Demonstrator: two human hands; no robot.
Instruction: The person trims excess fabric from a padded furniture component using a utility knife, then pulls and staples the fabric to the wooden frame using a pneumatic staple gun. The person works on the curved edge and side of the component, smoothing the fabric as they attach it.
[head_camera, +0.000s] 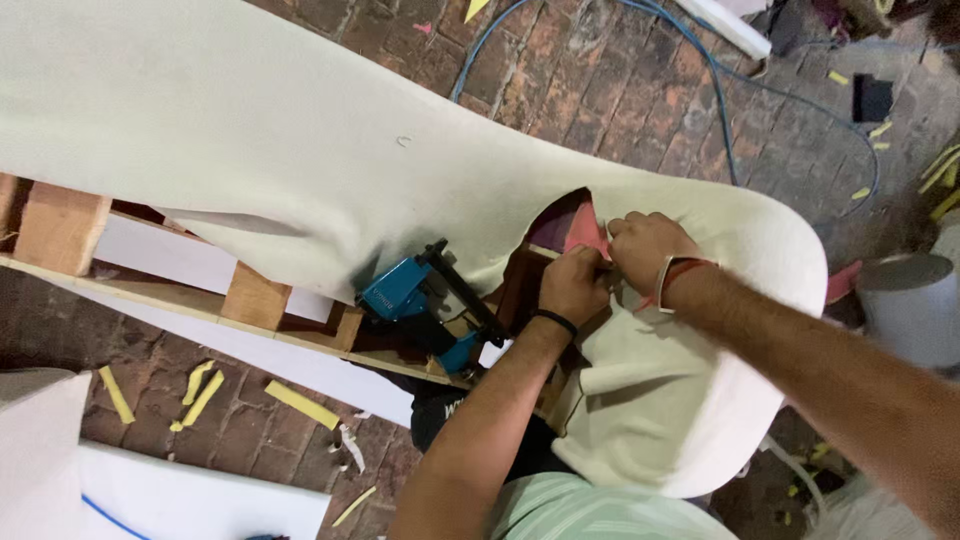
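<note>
Cream upholstery fabric (250, 130) covers most of the view, draped over a wooden frame (60, 225) whose rails and blocks show along the lower left edge; its long axis runs from upper left down to lower right. Brick floor (620, 90) beneath, littered with yellow foam offcuts (300, 403), a blue hose (720, 110) snaking across the top. White foam sheet (190, 500) at lower left. A blue pneumatic staple gun (420, 300) rests on the frame rail just left of the hands, touched by neither, its black magazine angled toward the lower right. At a tear-shaped opening in the fabric a pink cloth piece (585, 230) pokes out, directly between the two hands. Left hand (573, 285) is closed into a pinch on the pink piece's lower edge, a black band at the wrist. Right hand (643, 250) grips the pink piece and the fabric edge from the right, fingers curled tight, bracelet at the wrist. Both hands touch the cloth; whether the right also holds the cream edge is probably so, but knuckles hide it. The left hand is the nearer one to the staple gun.
</note>
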